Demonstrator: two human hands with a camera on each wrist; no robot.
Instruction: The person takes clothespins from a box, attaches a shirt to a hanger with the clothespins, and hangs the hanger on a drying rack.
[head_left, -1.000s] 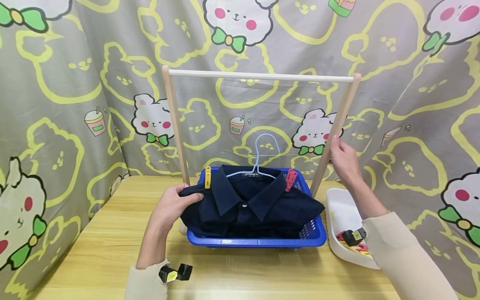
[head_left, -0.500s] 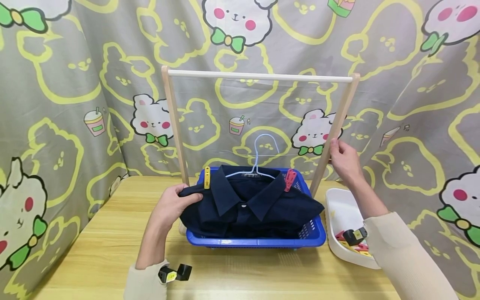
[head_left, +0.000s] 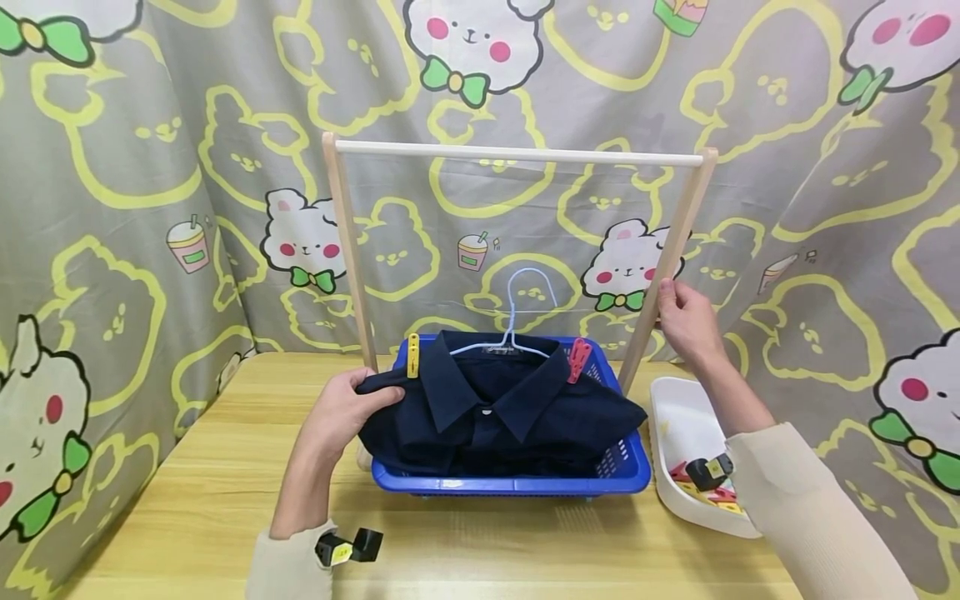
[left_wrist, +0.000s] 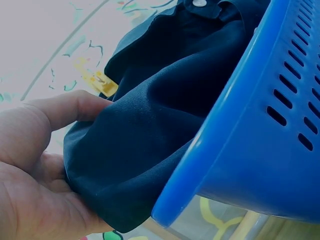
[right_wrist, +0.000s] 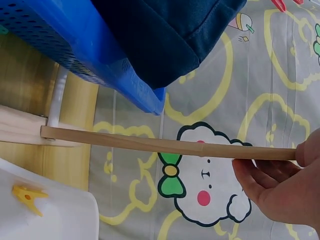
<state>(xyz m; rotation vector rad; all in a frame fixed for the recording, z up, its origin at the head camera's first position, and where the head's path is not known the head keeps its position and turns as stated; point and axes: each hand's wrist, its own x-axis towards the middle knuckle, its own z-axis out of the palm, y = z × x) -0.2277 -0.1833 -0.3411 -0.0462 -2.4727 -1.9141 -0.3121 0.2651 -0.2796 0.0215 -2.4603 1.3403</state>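
A dark navy collared shirt (head_left: 517, 425) on a pale blue wire hanger (head_left: 513, 321) lies in a blue plastic basket (head_left: 517, 484). A yellow clothespin (head_left: 413, 357) and a red clothespin (head_left: 578, 361) are clipped at its two shoulders. My left hand (head_left: 350, 414) pinches the shirt's sleeve at the left, thumb on top, as the left wrist view also shows. My right hand (head_left: 688, 325) grips the right wooden post (head_left: 663, 271) of a small clothes rack. In the right wrist view the thumb and fingers lie on either side of that post.
The rack's white top bar (head_left: 517, 153) spans above and behind the basket. At the right, a white tray (head_left: 660, 417) holds several red and yellow clothespins (head_left: 723, 497). A patterned grey curtain (head_left: 480, 75) stands behind the wooden table (head_left: 210, 475).
Both hands, the shirt and the rack stay nearly where they were; the whole head view has shifted only very slightly.
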